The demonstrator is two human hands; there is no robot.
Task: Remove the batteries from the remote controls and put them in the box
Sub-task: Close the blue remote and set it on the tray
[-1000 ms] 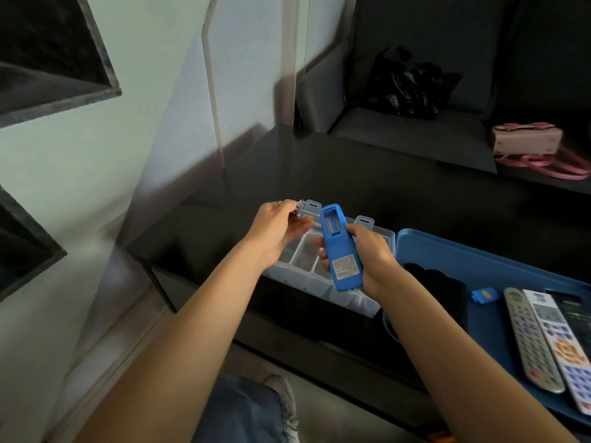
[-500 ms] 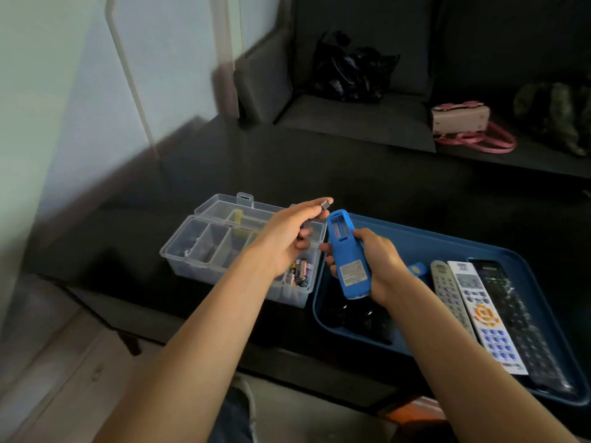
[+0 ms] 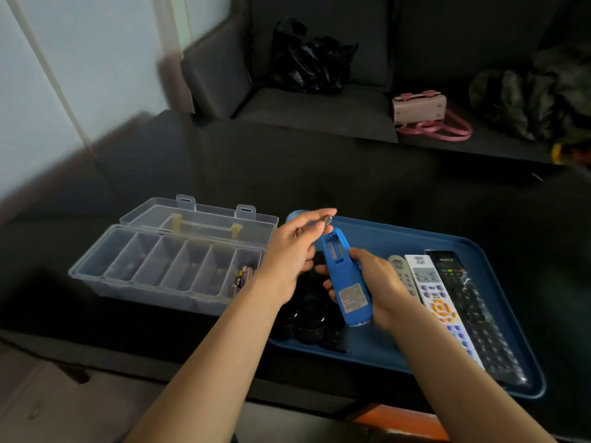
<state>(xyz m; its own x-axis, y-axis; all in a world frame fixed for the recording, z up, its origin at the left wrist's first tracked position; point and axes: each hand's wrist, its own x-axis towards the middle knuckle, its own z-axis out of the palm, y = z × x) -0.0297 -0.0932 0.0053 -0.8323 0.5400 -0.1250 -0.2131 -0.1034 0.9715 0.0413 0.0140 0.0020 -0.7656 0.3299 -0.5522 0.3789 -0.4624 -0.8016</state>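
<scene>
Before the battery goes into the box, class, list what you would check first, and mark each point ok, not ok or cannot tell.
1. Battery pinched in left hand: ok.
2. Blue remote held by right hand: ok.
3. Clear box lid open: ok.
4. Compartment with batteries in reach: ok.
5. Blue remote's bay fully emptied: cannot tell.
6. Other remotes on tray emptied: cannot tell.

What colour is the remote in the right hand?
Blue. The remote shows clearly in the head view, held by the right hand.
</scene>
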